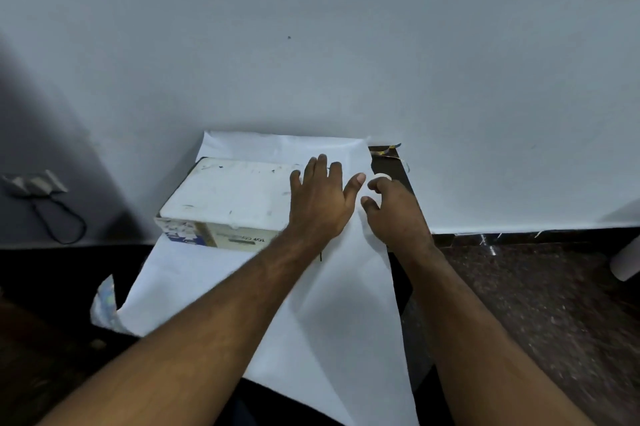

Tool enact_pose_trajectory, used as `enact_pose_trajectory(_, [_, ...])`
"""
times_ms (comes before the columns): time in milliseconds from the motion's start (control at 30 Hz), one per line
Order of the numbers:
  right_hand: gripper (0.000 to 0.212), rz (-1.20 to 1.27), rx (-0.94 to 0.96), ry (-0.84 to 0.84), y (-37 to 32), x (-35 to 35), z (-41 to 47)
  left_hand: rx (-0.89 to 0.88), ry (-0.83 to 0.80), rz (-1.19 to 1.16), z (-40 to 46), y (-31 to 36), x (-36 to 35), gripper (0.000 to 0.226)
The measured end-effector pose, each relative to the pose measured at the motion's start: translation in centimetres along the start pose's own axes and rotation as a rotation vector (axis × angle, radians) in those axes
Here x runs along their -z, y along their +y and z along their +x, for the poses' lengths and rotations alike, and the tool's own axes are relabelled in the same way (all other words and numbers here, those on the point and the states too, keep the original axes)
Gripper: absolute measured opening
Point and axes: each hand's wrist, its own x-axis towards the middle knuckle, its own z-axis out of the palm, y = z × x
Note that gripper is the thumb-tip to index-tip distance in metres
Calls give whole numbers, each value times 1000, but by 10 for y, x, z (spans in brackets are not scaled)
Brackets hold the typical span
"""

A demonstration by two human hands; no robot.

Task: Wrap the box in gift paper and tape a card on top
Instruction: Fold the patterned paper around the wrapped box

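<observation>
A white-topped box [228, 197] with printed sides lies on a large sheet of gift paper [329, 314], white side up, spread over the dark counter. My left hand [320, 198] lies flat with fingers spread, pressing the paper where it is drawn over the box's right end. My right hand [391, 209] is just right of it, fingers curled around a small white roll of tape [382, 177] at the paper's right edge. No card is in view.
The pale wall [311, 44] stands close behind the box. The paper's patterned underside curls up at the lower left [105, 301]. Foil scraps [384, 150] lie at the back right. A white roll [627, 262] sits at the far right on the granite counter [536, 304]. A wall socket with a cable [38, 186] is at left.
</observation>
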Motion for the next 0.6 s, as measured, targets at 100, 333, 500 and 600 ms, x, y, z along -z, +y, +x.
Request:
enact_pose_trajectory(100, [39, -13, 2, -27, -9, -4, -7, 70, 10, -65, -24, -16, 10, 96])
enact_pose_trajectory(333, [46, 3, -29, -114, -33, -23, -17, 226, -74, -185, -46, -64, 25, 57])
enact_pose_trajectory(500, [67, 65, -167, -309, -42, -33, -15, 568, 31, -169, -43, -111, 35, 64])
enact_pose_trajectory(600, [77, 178, -213, -373, -49, -34, -16, 818, 95, -271, -44, -134, 40, 77])
